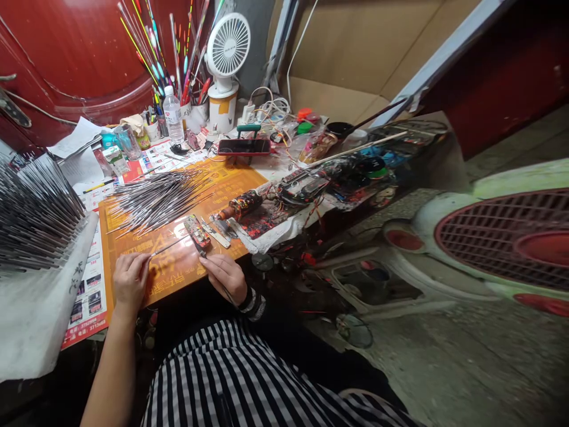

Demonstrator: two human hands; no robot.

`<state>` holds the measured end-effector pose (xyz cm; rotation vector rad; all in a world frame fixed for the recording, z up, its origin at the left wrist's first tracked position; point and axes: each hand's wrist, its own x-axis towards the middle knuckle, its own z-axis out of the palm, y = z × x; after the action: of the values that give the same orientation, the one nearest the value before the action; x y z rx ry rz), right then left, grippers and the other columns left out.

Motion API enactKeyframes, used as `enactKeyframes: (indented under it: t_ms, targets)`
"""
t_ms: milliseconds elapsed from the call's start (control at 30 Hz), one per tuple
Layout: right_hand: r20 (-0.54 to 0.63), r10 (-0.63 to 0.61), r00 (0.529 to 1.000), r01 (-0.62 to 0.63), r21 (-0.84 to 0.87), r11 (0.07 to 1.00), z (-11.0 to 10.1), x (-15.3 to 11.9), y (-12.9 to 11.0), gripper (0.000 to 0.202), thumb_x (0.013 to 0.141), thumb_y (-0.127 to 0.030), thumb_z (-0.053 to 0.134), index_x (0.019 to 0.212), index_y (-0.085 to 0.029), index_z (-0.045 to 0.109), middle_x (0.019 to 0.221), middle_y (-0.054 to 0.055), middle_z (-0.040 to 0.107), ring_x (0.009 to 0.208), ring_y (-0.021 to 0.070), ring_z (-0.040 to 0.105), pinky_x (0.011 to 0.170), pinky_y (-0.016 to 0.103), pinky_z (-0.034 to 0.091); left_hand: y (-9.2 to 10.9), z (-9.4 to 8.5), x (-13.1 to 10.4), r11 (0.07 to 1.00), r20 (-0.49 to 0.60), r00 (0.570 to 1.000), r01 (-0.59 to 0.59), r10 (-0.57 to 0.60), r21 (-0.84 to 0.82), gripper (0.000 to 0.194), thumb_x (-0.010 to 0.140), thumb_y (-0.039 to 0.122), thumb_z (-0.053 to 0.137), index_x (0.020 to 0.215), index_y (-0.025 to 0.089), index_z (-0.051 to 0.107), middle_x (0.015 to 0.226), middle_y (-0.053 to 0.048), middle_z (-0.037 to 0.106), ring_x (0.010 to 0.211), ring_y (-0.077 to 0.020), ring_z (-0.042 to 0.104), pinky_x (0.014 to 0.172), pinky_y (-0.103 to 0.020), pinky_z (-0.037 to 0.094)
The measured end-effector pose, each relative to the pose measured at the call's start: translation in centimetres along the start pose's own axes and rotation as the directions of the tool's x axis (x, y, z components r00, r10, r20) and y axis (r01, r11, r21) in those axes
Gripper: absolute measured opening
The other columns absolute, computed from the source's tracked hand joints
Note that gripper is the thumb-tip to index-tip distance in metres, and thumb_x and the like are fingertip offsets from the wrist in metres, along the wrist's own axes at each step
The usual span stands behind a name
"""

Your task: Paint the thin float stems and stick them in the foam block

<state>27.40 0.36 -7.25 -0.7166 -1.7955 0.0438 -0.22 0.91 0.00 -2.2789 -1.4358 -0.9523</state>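
My left hand [132, 276] pinches the near end of a thin stick [171, 244] over the front of the orange board [178, 279]. The stick's far end reaches to a small paint-stained block [197, 231]. My right hand [226, 276] is closed on a thin dark tool [199, 248], whose dark tip lies beside the block. Behind my hands a loose pile of thin dark sticks [160, 198] is spread on the board. A flat pale strip [216, 233] lies just right of the block.
Many upright sticks stand in a white foam block [40, 320] at the left. A fan [229, 44], a bottle [172, 112] and a phone [243, 147] are at the back. Paint-stained clutter [302, 187] covers the right side. A green-and-red slatted object [507, 237] stands far right.
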Motion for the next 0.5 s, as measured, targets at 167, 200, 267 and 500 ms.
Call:
enactKeyframes:
  t_ms: [167, 200, 267, 500]
  targets:
    - [0.018, 0.006, 1.0, -0.005, -0.014, 1.0, -0.09, 0.11, -0.21, 0.059, 0.093, -0.007, 0.053, 0.15, -0.02, 0.046, 0.115, 0.013, 0.072, 0.109, 0.0239, 0.068, 0.093, 0.041, 0.059, 0.05, 0.01, -0.01, 1.0, 0.002, 1.0, 0.003, -0.003, 0.004, 0.013, 0.094, 0.023, 0.061, 0.103, 0.021, 0.07, 0.092, -0.006, 0.07, 0.085, -0.0207, 0.059, 0.082, -0.036, 0.047]
    - [0.019, 0.008, 1.0, -0.008, -0.015, 1.0, -0.09, 0.14, -0.25, 0.059, 0.093, -0.007, 0.053, 0.15, -0.021, 0.046, 0.116, 0.013, 0.072, 0.109, 0.0238, 0.068, 0.093, 0.041, 0.059, 0.06, -0.01, -0.02, 1.0, 0.003, 1.0, 0.007, -0.007, 0.002, 0.013, 0.094, 0.024, 0.061, 0.103, 0.021, 0.07, 0.092, -0.006, 0.07, 0.085, -0.0207, 0.059, 0.082, -0.036, 0.047]
    - [0.019, 0.014, 1.0, -0.014, -0.017, 1.0, -0.07, 0.2, -0.3, 0.058, 0.094, -0.008, 0.053, 0.15, -0.021, 0.046, 0.116, 0.012, 0.072, 0.11, 0.0235, 0.068, 0.094, 0.041, 0.059, 0.07, -0.04, -0.06, 1.0, 0.005, 1.0, 0.017, -0.017, 0.0, 0.013, 0.095, 0.025, 0.06, 0.103, 0.022, 0.07, 0.092, -0.006, 0.07, 0.085, -0.0207, 0.059, 0.082, -0.036, 0.047]
    - [0.0, 0.028, 1.0, -0.028, -0.03, 0.999, 0.14, 0.11, -0.3, 0.057, 0.095, -0.008, 0.052, 0.15, -0.021, 0.046, 0.116, 0.012, 0.072, 0.11, 0.0233, 0.069, 0.094, 0.041, 0.06, 0.1, -0.08, -0.15, 1.0, 0.007, 1.0, 0.021, -0.021, 0.013, 0.014, 0.095, 0.026, 0.059, 0.102, 0.021, 0.07, 0.092, -0.006, 0.07, 0.085, -0.0208, 0.059, 0.083, -0.035, 0.048]
